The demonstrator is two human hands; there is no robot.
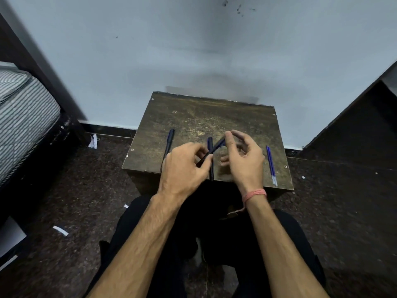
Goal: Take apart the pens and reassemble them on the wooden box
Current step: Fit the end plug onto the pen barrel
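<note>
A: What are we seeing nearest to us?

B: We are looking down over two bare forearms reaching out above dark-trousered knees. The left hand [184, 166] is curling its fingers round the lower end of a dark blue pen [212, 149]. The right hand [242, 160], with a pink thread [254, 195] tied at the wrist, is pinching the pen's upper end between thumb and forefinger while its other fingers are hanging loose. The pen is slanting in the air just above the wooden box [214, 117].

A: How are we doing this step well?

B: We are judging it as pulling or twisting the pen apart — so we are wanting a firm left grip, a straight pull along the pen's length, and the work kept over the box so small parts are not dropping to the floor. The hands are blurred, so whether the parts are already separating we cannot tell.

A: And further out?

B: A second pen [211, 160] is lying directly under the hands, partly hidden — the likeliest thing to get knocked. A third pen [169, 143] is lying to the left, and two thin blue refills [271, 166] are resting side by side near the box's right edge. Beyond, paper scraps [60, 230] are dotting the dark floor, a striped mattress [23, 117] is showing at left, and a pale wall [193, 50] is rising behind.
</note>
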